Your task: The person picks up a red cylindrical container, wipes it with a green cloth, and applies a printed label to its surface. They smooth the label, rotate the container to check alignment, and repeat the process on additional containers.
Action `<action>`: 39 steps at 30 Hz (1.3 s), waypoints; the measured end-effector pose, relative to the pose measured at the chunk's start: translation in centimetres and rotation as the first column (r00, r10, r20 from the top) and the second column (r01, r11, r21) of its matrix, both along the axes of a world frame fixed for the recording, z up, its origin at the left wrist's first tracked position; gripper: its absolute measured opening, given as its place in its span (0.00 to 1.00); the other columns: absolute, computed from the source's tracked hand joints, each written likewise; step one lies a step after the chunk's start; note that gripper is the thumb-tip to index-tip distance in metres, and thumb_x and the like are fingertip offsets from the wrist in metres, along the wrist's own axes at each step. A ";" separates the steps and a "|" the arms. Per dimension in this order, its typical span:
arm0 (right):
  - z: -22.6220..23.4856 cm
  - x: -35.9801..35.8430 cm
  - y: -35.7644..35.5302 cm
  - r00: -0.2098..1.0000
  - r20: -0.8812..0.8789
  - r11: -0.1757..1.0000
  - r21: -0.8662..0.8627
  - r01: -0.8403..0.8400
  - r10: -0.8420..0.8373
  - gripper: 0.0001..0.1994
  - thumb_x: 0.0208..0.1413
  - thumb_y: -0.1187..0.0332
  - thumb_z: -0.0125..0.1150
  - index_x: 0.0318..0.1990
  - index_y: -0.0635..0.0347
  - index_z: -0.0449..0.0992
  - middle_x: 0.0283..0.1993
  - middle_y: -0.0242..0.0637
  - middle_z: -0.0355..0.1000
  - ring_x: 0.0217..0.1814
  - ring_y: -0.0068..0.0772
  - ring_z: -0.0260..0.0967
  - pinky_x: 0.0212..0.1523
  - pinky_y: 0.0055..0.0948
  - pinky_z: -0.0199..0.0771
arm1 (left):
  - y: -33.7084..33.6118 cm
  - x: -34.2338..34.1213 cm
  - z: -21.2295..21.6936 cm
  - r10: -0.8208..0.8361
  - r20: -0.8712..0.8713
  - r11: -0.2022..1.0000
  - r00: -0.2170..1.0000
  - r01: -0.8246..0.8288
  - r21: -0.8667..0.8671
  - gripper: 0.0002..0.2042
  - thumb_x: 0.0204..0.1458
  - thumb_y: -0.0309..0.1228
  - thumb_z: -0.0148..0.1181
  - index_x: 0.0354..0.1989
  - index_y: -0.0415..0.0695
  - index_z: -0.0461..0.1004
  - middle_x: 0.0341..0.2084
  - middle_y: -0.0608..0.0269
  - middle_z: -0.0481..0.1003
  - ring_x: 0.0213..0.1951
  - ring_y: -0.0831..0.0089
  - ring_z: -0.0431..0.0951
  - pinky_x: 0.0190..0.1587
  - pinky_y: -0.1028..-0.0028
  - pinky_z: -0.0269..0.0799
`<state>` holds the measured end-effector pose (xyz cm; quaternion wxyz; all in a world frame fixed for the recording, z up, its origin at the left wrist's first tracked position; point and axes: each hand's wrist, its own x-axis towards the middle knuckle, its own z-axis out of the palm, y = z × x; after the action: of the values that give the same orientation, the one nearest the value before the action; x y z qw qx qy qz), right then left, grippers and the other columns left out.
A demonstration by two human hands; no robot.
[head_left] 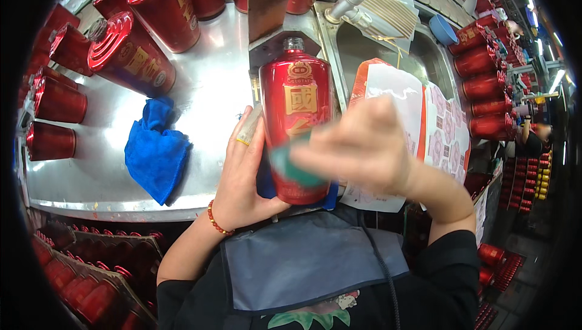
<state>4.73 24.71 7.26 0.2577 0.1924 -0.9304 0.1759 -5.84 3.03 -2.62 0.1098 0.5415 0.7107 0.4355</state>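
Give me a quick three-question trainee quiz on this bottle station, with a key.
1. True or false: the left hand grips the flat red glass bottle with gold lettering.
2. The crumpled blue cloth lies on: A) the steel worktop, B) the sink, C) the floor.
3. What makes the right hand hard to read?

Key: 1 true. 2 A. 3 It is motion-blurred; it seems to hold something green against the bottle.

Black sleeves pushed up, grey apron, red bead bracelet (216,221), gold ring (242,142).
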 end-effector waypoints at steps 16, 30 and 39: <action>-0.7 4.2 -3.5 0.971 0.098 0.963 -0.180 -0.200 0.220 0.10 0.52 0.67 0.64 0.43 0.52 0.82 0.37 0.27 0.71 0.45 0.33 0.69 0.48 0.36 0.68 | -6.8 -6.0 0.9 0.252 -0.628 0.864 0.737 -0.463 -0.197 0.25 0.47 0.40 0.75 0.55 0.47 0.82 0.53 0.55 0.79 0.57 0.52 0.72 0.60 0.55 0.65; 0.6 9.9 1.8 0.937 0.163 0.779 -0.521 0.348 -0.310 0.14 0.46 0.72 0.80 0.41 0.57 0.84 0.31 0.29 0.69 0.35 0.29 0.61 0.38 0.27 0.59 | 8.5 -0.5 8.6 0.217 -0.529 0.976 0.820 -0.167 0.142 0.29 0.48 0.41 0.75 0.57 0.39 0.77 0.54 0.52 0.77 0.60 0.49 0.73 0.63 0.56 0.66; -1.4 11.2 3.0 0.904 0.201 0.666 -0.619 0.416 -0.378 0.12 0.48 0.74 0.78 0.41 0.59 0.83 0.31 0.28 0.70 0.37 0.28 0.60 0.39 0.26 0.59 | 6.5 -1.4 8.8 -0.114 -0.481 0.980 0.869 0.179 0.092 0.22 0.38 0.28 0.70 0.47 0.40 0.84 0.47 0.54 0.80 0.54 0.51 0.78 0.54 0.53 0.75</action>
<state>15.89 27.70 5.87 0.3140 -0.1207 -0.8371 0.4314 -7.23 9.53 6.21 -0.0710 0.6899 0.6419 0.3270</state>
